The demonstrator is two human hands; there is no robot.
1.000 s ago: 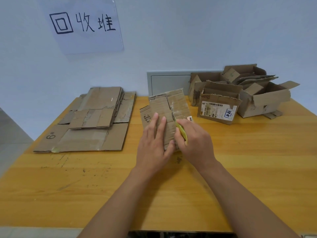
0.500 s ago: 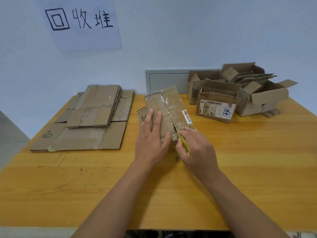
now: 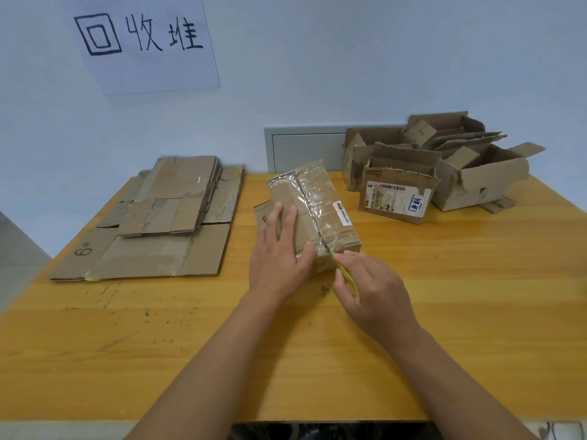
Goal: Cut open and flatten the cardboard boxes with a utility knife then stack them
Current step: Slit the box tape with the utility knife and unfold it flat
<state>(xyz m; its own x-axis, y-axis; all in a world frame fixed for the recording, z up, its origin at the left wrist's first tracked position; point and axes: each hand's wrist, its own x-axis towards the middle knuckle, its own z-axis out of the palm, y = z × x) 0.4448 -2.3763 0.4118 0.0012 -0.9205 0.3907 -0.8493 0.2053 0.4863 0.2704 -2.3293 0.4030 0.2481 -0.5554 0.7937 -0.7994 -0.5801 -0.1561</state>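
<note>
A small taped cardboard box (image 3: 320, 201) lies on the wooden table (image 3: 444, 296) in the middle. A slit runs down the shiny tape along its top. My left hand (image 3: 279, 252) presses flat on the box's left half, fingers straight. My right hand (image 3: 371, 290) grips a yellow-green utility knife (image 3: 344, 274); its tip is at the near end of the slit, by the box's front edge. A stack of flattened cardboard (image 3: 158, 223) lies at the left of the table.
Several open, torn boxes (image 3: 444, 173) stand at the back right, one with a shipping label (image 3: 395, 201). A handwritten paper sign (image 3: 146, 42) hangs on the wall, with a grey wall panel (image 3: 301, 147) behind the table.
My right hand has drawn the knife toward me along the tape seam, from mid-box to its near edge. The box's top has dropped flatter. My left hand stayed pressing.
</note>
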